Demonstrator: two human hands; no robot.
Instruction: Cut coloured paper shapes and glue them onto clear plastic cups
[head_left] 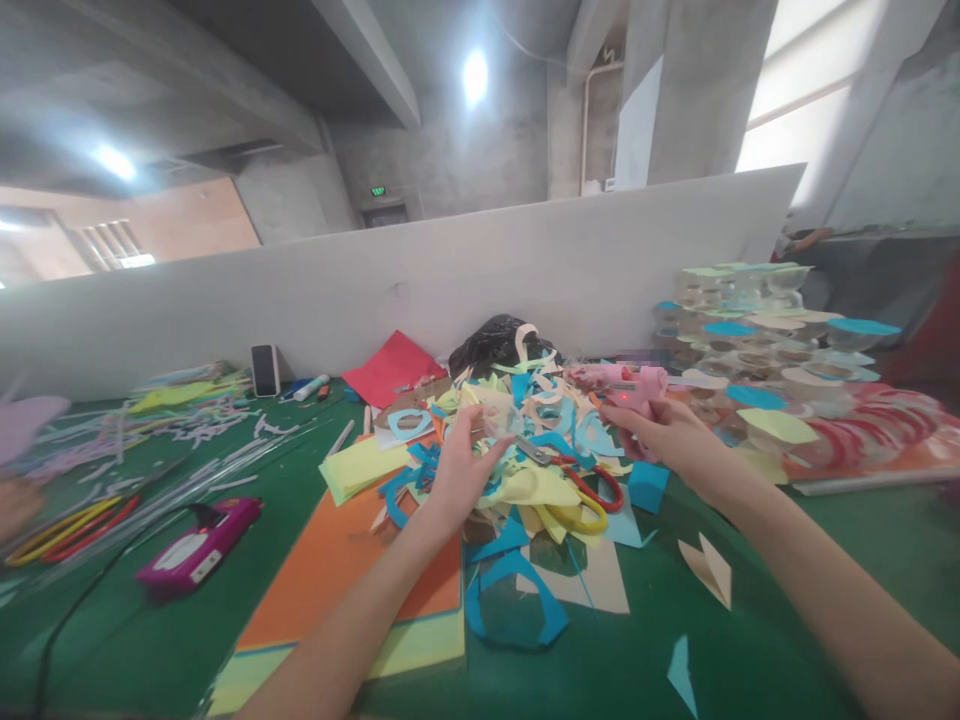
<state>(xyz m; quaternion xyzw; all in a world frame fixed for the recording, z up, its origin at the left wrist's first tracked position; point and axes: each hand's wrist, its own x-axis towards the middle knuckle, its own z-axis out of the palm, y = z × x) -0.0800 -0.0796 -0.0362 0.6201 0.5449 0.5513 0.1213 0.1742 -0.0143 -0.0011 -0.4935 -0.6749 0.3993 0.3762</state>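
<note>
My left hand [459, 472] is closed around a small clear plastic cup [499, 412], held over a heap of paper scraps [536, 485]. In my right hand [667, 435] is a pink hot glue gun [637, 383], its nozzle end pointing left and a small red light showing on its side. Scissors with red handles [609, 492] and a yellow-handled pair [583, 517] lie among the scraps, just below and between my hands. A blue paper piece [517, 600] with a large cut-out lies nearer to me.
Orange paper sheets [337, 550] are stacked under my left forearm. At right stand stacked clear cups with paper discs [757, 340]. A purple power strip [199, 550], a phone [265, 370] and paper strips [180, 420] lie left, beside another person's hand [16, 507]. A white partition [360, 290] runs behind.
</note>
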